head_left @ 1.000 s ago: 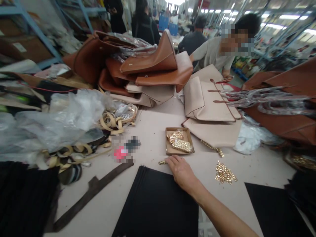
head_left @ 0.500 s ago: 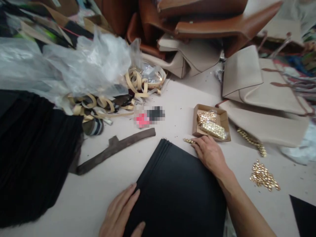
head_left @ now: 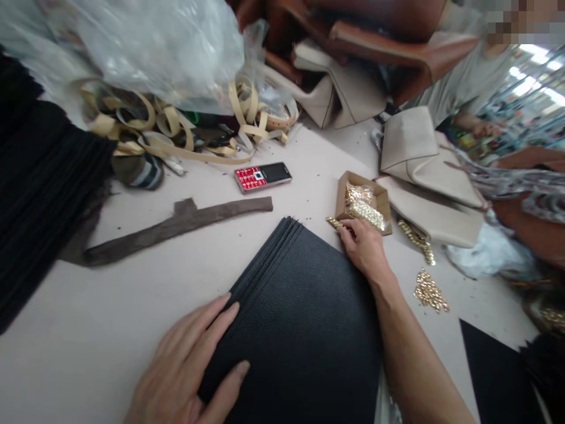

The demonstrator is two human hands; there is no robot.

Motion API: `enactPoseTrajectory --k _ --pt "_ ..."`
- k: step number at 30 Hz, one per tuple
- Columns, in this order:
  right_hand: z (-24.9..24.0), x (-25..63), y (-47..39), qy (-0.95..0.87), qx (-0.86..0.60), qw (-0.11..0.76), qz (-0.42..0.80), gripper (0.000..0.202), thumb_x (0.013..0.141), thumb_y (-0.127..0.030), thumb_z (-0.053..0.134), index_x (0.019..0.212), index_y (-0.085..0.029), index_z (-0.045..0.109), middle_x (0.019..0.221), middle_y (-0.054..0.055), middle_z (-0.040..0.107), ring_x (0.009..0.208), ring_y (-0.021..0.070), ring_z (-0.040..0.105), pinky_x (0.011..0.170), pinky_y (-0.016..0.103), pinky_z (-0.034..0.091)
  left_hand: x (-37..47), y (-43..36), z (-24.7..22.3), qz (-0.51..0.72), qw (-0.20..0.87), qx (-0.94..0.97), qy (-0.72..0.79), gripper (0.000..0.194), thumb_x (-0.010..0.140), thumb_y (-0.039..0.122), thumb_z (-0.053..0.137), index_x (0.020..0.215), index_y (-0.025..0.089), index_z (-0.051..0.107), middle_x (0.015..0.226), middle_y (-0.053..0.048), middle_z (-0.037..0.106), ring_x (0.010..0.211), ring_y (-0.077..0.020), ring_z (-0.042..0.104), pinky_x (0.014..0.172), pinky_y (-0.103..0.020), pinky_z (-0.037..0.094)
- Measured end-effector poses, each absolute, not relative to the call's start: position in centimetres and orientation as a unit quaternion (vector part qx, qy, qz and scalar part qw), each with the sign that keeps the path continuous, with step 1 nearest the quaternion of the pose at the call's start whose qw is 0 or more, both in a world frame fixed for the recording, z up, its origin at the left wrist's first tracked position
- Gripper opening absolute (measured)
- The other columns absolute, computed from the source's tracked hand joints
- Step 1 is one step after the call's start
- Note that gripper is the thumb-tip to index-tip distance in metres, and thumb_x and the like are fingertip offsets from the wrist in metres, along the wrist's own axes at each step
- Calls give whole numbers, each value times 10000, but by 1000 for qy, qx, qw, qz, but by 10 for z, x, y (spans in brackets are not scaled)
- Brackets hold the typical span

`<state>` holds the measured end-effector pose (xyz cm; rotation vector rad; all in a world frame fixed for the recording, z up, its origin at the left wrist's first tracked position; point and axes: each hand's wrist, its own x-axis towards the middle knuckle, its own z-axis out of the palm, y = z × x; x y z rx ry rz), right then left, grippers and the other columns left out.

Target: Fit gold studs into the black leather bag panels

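A stack of black leather sheets lies in front of me, its layered edges showing on the left. My left hand rests along that left edge, fingers stretched out, the thumb on the top sheet. Beyond the stack's far right side, my right hand pinches the near end of a short gold chain on the table; the fingertips partly cover it. Just behind that hand stands a small cardboard box with bagged gold metal pieces inside.
Right of my forearm lie loose gold pieces and another gold chain. Beige bags stand behind. A red-keyed phone, brown strip and tan strap coils are leftward. Another person's hand shows at upper right.
The view has swung, so most things sit higher and the phone shows clearly. My right hand stays at the short gold chain; my left hand remains on the stack's edge.
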<state>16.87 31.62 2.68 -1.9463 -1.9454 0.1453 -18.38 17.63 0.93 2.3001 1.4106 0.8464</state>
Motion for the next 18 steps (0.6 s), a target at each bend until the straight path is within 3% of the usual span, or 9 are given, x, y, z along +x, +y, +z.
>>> enactPoseTrajectory --k 6,12,15,18 --pt "31 169 324 -686 -685 211 127 214 829 -324 657 976 -202 755 865 41 734 793 191 619 777 301 441 -181 178 9 319 132 794 501 527 903 427 556 1398 266 477 1392 -66 564 1237 -290 548 1051 -453 462" --pt "67 207 272 -559 -706 375 219 374 798 -514 648 852 -147 692 617 -3 570 544 130 491 527 255 393 -178 179 11 318 170 780 511 488 913 511 531 1304 221 565 1367 -80 592 1255 -278 542 1093 -472 418" --pt "84 228 211 -493 -682 456 290 395 819 -558 576 887 -170 602 633 -24 525 467 90 425 455 229 401 -175 179 15 325 202 766 517 487 890 508 553 1268 204 589 1358 -86 598 1270 -273 529 1120 -456 387" --pt "76 228 146 -408 -649 510 391 318 830 -487 575 917 -184 538 723 14 600 428 54 377 382 175 340 -173 178 22 324 206 770 510 471 892 494 542 1254 197 594 1345 -87 604 1267 -257 536 1125 -426 384"
